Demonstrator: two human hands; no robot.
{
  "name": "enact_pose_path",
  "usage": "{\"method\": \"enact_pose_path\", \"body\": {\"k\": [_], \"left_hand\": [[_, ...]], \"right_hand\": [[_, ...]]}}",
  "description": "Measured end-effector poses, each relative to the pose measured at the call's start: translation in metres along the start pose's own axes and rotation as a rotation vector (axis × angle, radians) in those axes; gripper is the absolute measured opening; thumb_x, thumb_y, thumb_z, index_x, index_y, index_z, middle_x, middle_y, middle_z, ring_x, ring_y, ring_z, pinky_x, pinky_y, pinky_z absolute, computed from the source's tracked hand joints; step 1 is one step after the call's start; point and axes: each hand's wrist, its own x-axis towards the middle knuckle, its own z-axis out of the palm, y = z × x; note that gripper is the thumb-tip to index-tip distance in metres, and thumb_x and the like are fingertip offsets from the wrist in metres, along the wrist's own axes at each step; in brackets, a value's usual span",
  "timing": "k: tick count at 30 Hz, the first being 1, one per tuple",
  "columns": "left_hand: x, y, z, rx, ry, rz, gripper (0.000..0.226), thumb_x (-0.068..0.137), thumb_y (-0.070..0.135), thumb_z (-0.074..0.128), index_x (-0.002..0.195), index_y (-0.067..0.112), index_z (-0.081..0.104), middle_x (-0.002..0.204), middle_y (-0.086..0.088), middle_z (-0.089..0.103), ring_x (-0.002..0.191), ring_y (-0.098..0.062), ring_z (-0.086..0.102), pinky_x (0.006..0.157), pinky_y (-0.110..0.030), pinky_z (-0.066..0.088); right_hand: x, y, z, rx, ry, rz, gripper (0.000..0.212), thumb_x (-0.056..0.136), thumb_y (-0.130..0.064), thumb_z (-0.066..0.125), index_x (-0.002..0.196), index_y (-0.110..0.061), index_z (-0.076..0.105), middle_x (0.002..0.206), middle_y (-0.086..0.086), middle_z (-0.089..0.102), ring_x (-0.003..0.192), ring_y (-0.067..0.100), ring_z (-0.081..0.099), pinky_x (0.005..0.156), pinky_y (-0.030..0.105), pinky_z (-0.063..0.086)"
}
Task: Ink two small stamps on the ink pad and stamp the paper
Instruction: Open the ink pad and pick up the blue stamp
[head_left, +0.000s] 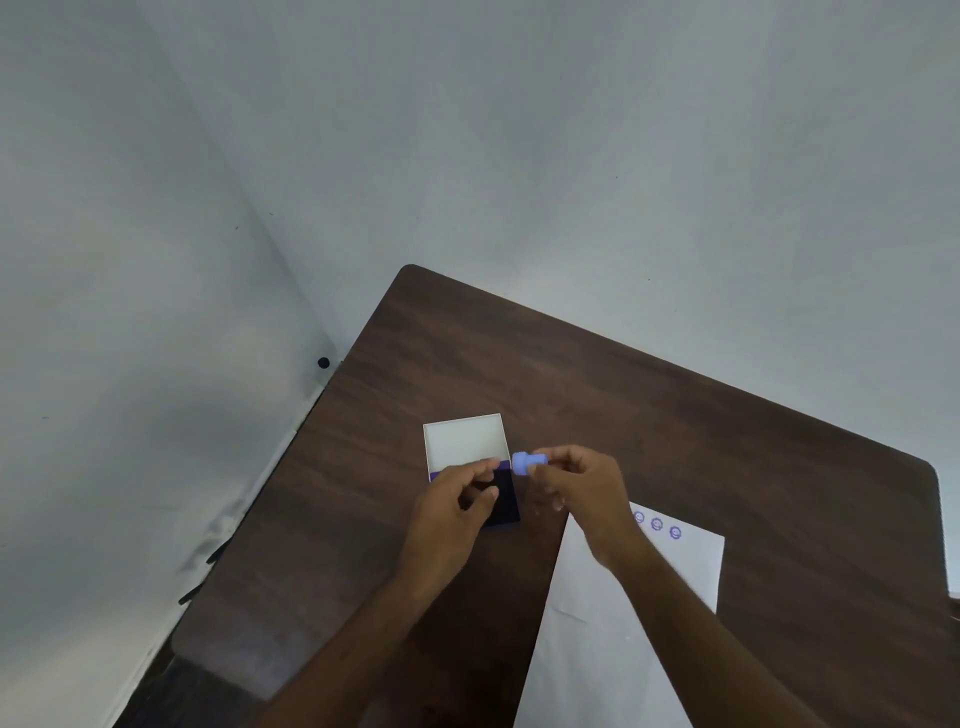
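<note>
- A small blue stamp (529, 463) hangs pinched in the right hand (576, 486), just beside the open ink pad (503, 499).
- The left hand (457, 499) steadies the pad, fingers curled on it.
- Three prints mark the paper (613, 623) on the surface (675, 415).
- Risk: an off-centre press could ink unevenly.

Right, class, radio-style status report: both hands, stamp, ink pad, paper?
Right hand pinches blue stamp, beside open ink pad. Left hand over pad, grip unclear. Paper shows three prints. Nothing blocking.
</note>
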Motion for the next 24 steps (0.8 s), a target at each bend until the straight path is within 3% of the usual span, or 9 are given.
{"method": "enact_pose_path", "body": {"k": [3, 6, 8, 10, 13, 16, 24], "left_hand": [[0.003, 0.009, 0.003, -0.050, -0.045, -0.048, 0.043, 0.090, 0.037, 0.062, 0.132, 0.028, 0.055, 0.118, 0.018, 0.054, 0.106, -0.001, 0.053, 0.082, -0.008, 0.044], [0.003, 0.014, 0.004, -0.101, -0.078, -0.042, 0.046, 0.087, 0.042, 0.063, 0.131, 0.029, 0.057, 0.124, 0.015, 0.059, 0.110, -0.007, 0.058, 0.095, -0.022, 0.050], [0.002, 0.016, 0.005, -0.111, -0.067, -0.011, 0.037, 0.087, 0.037, 0.065, 0.123, 0.029, 0.063, 0.119, 0.010, 0.067, 0.106, -0.010, 0.063, 0.096, -0.028, 0.053], [0.000, 0.019, 0.004, -0.124, -0.044, 0.015, 0.029, 0.087, 0.030, 0.068, 0.116, 0.028, 0.067, 0.111, 0.009, 0.071, 0.101, -0.007, 0.066, 0.090, -0.023, 0.054], [-0.001, 0.020, 0.003, -0.170, -0.040, 0.008, 0.031, 0.085, 0.023, 0.071, 0.116, 0.022, 0.068, 0.109, 0.006, 0.073, 0.098, -0.007, 0.068, 0.090, -0.025, 0.056], [-0.001, 0.022, 0.003, -0.181, -0.040, 0.016, 0.032, 0.084, 0.020, 0.072, 0.116, 0.019, 0.069, 0.108, 0.005, 0.073, 0.098, -0.008, 0.069, 0.091, -0.028, 0.056], [-0.003, 0.027, -0.001, -0.194, -0.044, 0.058, 0.027, 0.084, 0.015, 0.072, 0.111, 0.021, 0.070, 0.099, 0.011, 0.073, 0.090, 0.001, 0.069, 0.078, -0.012, 0.053]], "right_hand": [[-0.013, 0.001, -0.001, 0.166, -0.075, 0.108, 0.011, 0.080, -0.017, 0.073, 0.091, -0.015, 0.072, 0.078, 0.011, 0.072, 0.064, 0.020, 0.061, 0.055, 0.025, 0.051], [-0.020, 0.004, 0.000, 0.249, -0.093, 0.104, 0.006, 0.082, -0.015, 0.071, 0.087, -0.016, 0.073, 0.080, 0.021, 0.070, 0.065, 0.024, 0.058, 0.060, 0.030, 0.051], [-0.023, 0.006, 0.000, 0.294, -0.119, 0.106, 0.008, 0.083, -0.014, 0.070, 0.090, -0.014, 0.073, 0.084, 0.028, 0.068, 0.067, 0.027, 0.057, 0.062, 0.031, 0.051], [-0.024, 0.005, -0.002, 0.350, -0.171, 0.110, 0.012, 0.084, -0.013, 0.069, 0.095, -0.010, 0.073, 0.081, 0.026, 0.066, 0.065, 0.026, 0.057, 0.060, 0.030, 0.051], [-0.025, 0.002, -0.003, 0.446, -0.229, 0.096, 0.015, 0.084, -0.015, 0.068, 0.096, -0.006, 0.073, 0.078, 0.017, 0.069, 0.063, 0.022, 0.058, 0.057, 0.029, 0.051], [-0.025, 0.001, -0.002, 0.431, -0.196, 0.081, 0.013, 0.084, -0.014, 0.069, 0.094, -0.007, 0.073, 0.078, 0.020, 0.067, 0.064, 0.025, 0.057, 0.057, 0.028, 0.051], [-0.025, 0.004, -0.002, 0.440, -0.185, 0.073, 0.014, 0.083, -0.014, 0.070, 0.093, -0.007, 0.074, 0.085, 0.025, 0.068, 0.073, 0.033, 0.057, 0.063, 0.033, 0.051]]}}
